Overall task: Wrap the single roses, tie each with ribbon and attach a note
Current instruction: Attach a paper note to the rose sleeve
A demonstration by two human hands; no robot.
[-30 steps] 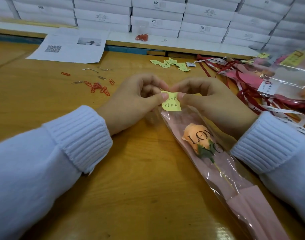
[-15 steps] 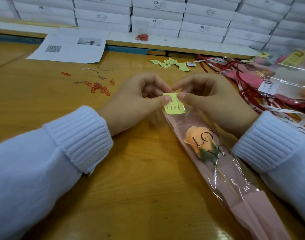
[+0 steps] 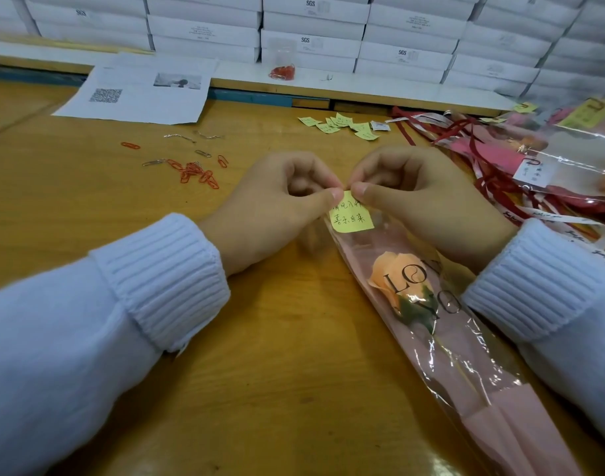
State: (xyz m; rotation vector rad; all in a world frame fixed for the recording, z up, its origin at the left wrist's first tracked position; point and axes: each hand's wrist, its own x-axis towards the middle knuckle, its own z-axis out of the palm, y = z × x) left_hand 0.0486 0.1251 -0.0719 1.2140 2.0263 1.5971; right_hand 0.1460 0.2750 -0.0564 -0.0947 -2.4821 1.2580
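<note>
An orange rose [image 3: 392, 280] lies in a clear and pink sleeve [image 3: 465, 365] printed with black letters, running from the table's middle toward the lower right. A small yellow note [image 3: 350, 219] with handwriting sits at the sleeve's top end. My left hand [image 3: 277, 207] pinches the note's top edge from the left, thumb against forefinger. My right hand [image 3: 428, 201] pinches the same edge from the right. The fingertips of both hands meet at the note's top. Whatever sits between the fingertips is hidden.
Red and silver paper clips [image 3: 194, 170] lie scattered left of my hands. More yellow notes [image 3: 342, 125] lie behind. Wrapped roses and red ribbons [image 3: 534, 173] pile up at the right. Printed sheets [image 3: 139, 94] and stacked white boxes [image 3: 311, 46] stand at the back.
The note and the sleeve's top end have shifted slightly right and down. My two hands have closed in on the note's top edge until their fingertips meet.
</note>
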